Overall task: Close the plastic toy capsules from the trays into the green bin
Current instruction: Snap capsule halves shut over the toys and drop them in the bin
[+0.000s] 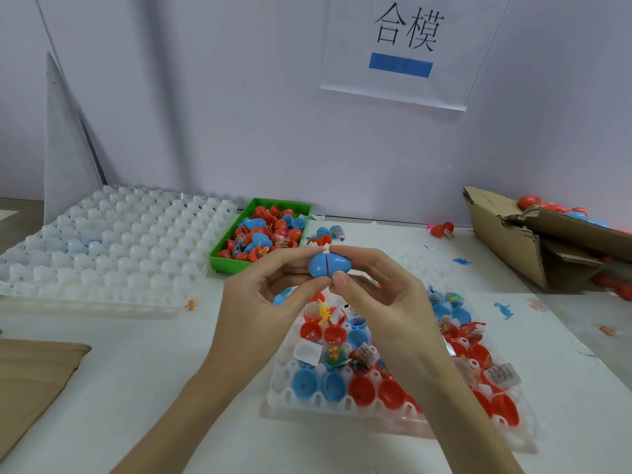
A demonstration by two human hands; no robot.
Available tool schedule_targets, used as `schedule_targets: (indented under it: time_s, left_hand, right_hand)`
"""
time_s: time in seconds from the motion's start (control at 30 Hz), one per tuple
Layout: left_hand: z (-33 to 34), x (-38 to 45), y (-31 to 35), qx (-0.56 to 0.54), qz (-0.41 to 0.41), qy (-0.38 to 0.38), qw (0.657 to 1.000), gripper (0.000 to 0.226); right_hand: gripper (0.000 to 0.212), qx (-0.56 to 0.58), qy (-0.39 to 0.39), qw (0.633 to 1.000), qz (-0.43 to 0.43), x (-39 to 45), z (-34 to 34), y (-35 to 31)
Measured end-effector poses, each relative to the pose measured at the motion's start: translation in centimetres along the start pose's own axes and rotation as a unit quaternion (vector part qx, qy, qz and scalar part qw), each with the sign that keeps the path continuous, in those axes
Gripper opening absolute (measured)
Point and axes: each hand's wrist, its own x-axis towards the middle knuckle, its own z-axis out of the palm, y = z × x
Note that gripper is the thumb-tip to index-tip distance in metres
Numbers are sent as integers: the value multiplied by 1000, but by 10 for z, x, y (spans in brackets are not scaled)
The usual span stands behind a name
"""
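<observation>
Only 1 view here, the head camera looking down at the bench, so everything comes from that.

Both hands are up over the table with 1 blue capsule (327, 265) pinched between them. The left hand (260, 295) has its fingers curled round the left half, thumb on the underside. The right hand (379, 295) pinches the right half, thumb tip sitting right at the seam. The egg's long axis runs left to right, basically hand to hand, and there's a dark line round its middle where the 2 halves meet, so I'd guess it isn't fully snapped yet. A squeeze straight along that axis looks like what's needed.

What matters for the next bit: the green bin (219, 260) lies ahead and to the left of the capsule, just beyond the left hand's fingertips, already piled with red and blue shells. The left hand is clearly the nearer one, so a short forward-left drop from that side seems easiest.

Below the hands sits the working tray (290, 401) with open red and blue halves, some with toys and wrappers in them. An empty-looking white tray (113, 244) sits to the left, touching or nearly touching the bin, can't tell which. A torn cardboard box (506, 241) is far right.
</observation>
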Motion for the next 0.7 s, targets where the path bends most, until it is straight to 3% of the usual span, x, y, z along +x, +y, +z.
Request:
schedule_targets:
  time_s: [0.3,0.47,0.6,0.7]
  left_hand:
    - [-8,3,-2,68,27,1,997,38]
    - [-5,2,1,163,108,-4,981,36]
    - [-1,-2,-2,247,155,-1,957,38]
    - [2,-5,-4,258,170,-9,951,36]
  right_hand:
    - [30,-28,1,1000,-14,-2,5,3]
    - [36,-49,-14,999,-7,-5,10,10]
    - [52,-133,39,990,-26,-7,19,18]
    - [38,-138,61,988,-22,-7,21,21]
